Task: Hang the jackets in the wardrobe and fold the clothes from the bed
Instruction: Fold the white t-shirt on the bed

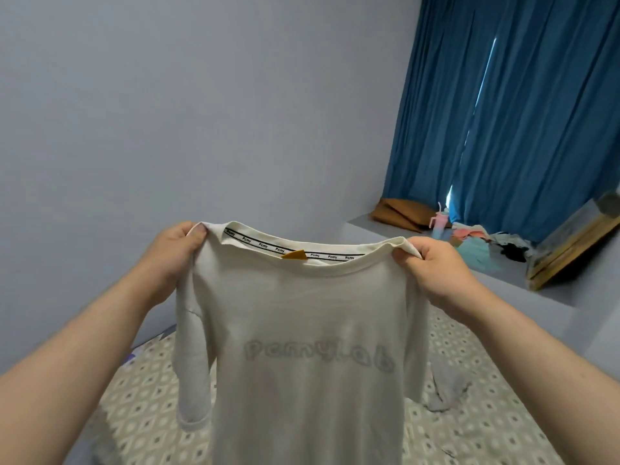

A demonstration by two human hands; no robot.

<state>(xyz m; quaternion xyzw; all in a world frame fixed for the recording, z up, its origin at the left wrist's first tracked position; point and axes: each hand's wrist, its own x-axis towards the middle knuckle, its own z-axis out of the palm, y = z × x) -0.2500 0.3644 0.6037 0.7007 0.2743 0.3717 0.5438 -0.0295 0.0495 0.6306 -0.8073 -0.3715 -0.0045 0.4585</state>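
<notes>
left hand point(174, 255) + right hand point(437, 275) raised | pinching T-shirt point(302, 313) shoulders | bed point(134, 397) below

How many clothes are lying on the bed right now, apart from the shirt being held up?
1: a crumpled grey garment on the bed, right of the held-up white T-shirt. The shirt hides much of the bed, so more may lie behind it.

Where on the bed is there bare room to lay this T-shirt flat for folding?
Bare patterned sheet shows left of the hanging T-shirt, between it and the wall. Right of it, a crumpled grey garment takes the middle; open sheet lies nearer the camera. The window ledge is crowded: brown cushion, cup, loose clothes.
</notes>
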